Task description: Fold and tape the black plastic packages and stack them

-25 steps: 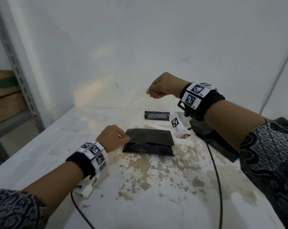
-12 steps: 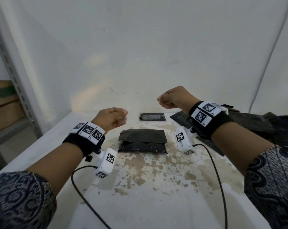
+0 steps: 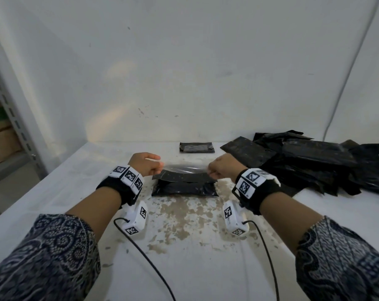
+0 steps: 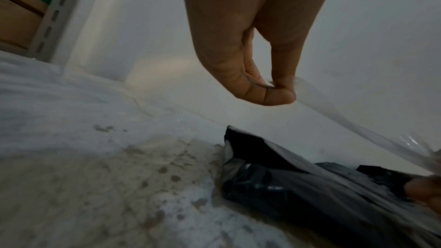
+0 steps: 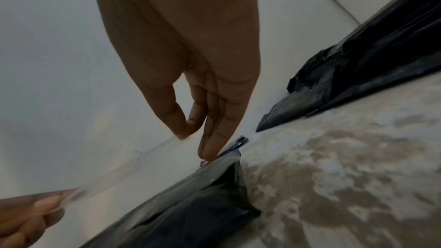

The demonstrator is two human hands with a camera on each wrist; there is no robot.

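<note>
1. Head view: a folded black package (image 3: 184, 187) is lying on the white table (image 3: 64, 192), in the middle, between the two hands. Its top flap is folded over the shiny, bulging body. A strip of clear tape (image 3: 184, 168) is stretching just above the flap. The left hand (image 3: 144, 164) is pinching the left end of it and the right hand (image 3: 222, 168) is pinching the right end. A smaller taped package (image 3: 196, 147) is lying far, close to the wall. A loose pile of black bags (image 3: 310, 161) is lying at the far right of the table.

2. Left wrist view: the left hand (image 4: 250, 63) is closing thumb against fingertips on the end of the clear tape (image 4: 358, 125), which is running to the right. The folded black package (image 4: 310, 186) is lying below on the stained table (image 4: 95, 176), apart from this hand.

3. Right wrist view: the right hand (image 5: 190, 82) is nipping the clear tape (image 5: 133, 165) between thumb and forefinger. Its other fingertips are reaching down to the corner of the folded black package (image 5: 190, 205); I cannot tell whether they are touching it. The pile of black bags (image 5: 369, 63) is lying to the right.
</note>
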